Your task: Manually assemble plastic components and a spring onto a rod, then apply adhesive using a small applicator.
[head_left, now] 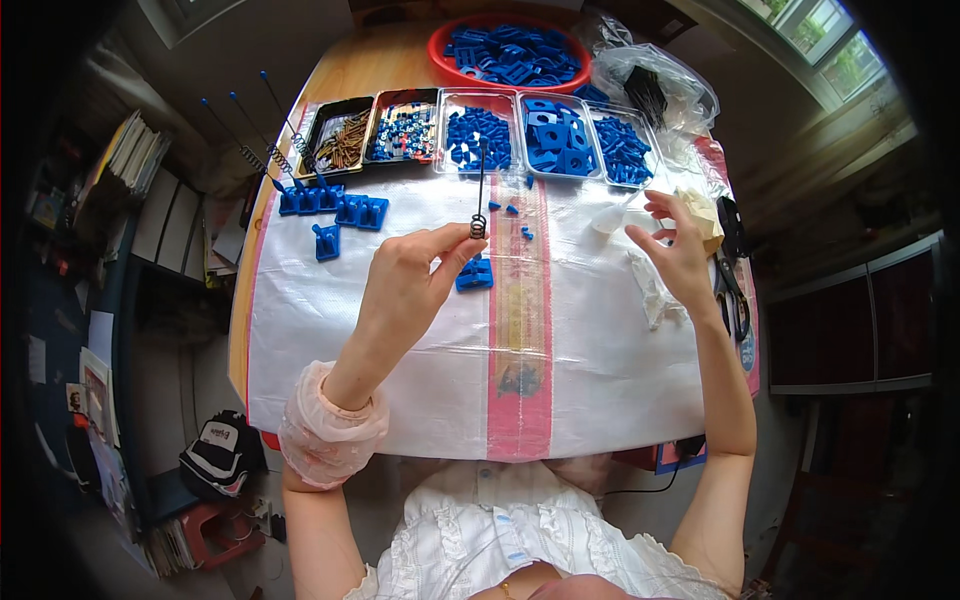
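While my right hand [672, 255] is hovering open and empty, my left hand [415, 275] is pinching the spring-ended rod [480, 190] upright between them.

The left hand [415, 270] pinches a thin black rod with a coiled metal spring at its lower end [480, 190], holding it upright above a small blue plastic block [475, 273] on the white woven sheet [400, 350]. The right hand [680, 255] hovers open-fingered, holding nothing, near crumpled clear plastic wrap [650, 290]. Clear trays of blue plastic pieces [555, 135] line the far edge, with a red round basin [445, 45] behind them.
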A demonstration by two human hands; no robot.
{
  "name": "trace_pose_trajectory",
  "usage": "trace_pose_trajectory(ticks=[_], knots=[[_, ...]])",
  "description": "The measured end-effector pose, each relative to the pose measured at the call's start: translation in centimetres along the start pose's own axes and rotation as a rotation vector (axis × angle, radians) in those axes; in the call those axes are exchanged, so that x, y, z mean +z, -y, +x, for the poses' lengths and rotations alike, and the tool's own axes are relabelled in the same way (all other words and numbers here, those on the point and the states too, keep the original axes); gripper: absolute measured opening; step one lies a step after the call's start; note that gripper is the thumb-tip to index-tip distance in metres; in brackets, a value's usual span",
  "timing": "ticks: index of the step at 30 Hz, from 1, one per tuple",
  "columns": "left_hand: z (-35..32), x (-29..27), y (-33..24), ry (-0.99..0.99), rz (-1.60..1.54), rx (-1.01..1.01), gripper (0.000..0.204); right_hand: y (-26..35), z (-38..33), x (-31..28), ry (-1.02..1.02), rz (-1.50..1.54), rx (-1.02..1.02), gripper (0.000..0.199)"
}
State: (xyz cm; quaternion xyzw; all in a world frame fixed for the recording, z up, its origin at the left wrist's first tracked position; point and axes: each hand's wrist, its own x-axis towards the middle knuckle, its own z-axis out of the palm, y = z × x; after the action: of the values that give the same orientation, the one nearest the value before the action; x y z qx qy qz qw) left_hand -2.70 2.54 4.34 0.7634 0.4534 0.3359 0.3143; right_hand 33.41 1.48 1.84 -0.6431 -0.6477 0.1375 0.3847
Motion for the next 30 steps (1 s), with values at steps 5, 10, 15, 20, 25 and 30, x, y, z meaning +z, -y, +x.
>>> trace_pose_trajectory(ticks=[5, 10, 15, 20, 25, 30], knots=[[0.0, 0.1, 0.2, -0.013, -0.022, 0.011, 0.022, -0.6, 0.7, 2.3, 0.063, -0.122, -0.025, 0.041], [-0.1, -0.2, -0.2, -0.02, 0.004, 0.011, 0.023, -0.1, 1.0, 3.1, 0.065, -0.101, -0.006, 0.036], [-0.1, 0.0, 0.0, -0.031, 0.011, 0.031, 0.022, 0.6, 0.7, 1.8, 0.093, 0.353, 0.02, 0.024], [-0.2, -0.1, -0.2, -0.047, 0.022, 0.046, 0.022, 3.0, -1.8, -0.1, 0.26, 0.635, 0.02, 0.016], [-0.2, -0.1, -0.2, -0.061, 0.029, 0.073, 0.022, 1.7, -3.8, 0.3, 0.232, 0.724, 0.09, 0.024], [-0.2, -0.1, -0.2, -0.054, 0.044, 0.051, 0.021, 0.6, -3.3, -0.5, 0.125, 1.012, 0.175, 0.03]])
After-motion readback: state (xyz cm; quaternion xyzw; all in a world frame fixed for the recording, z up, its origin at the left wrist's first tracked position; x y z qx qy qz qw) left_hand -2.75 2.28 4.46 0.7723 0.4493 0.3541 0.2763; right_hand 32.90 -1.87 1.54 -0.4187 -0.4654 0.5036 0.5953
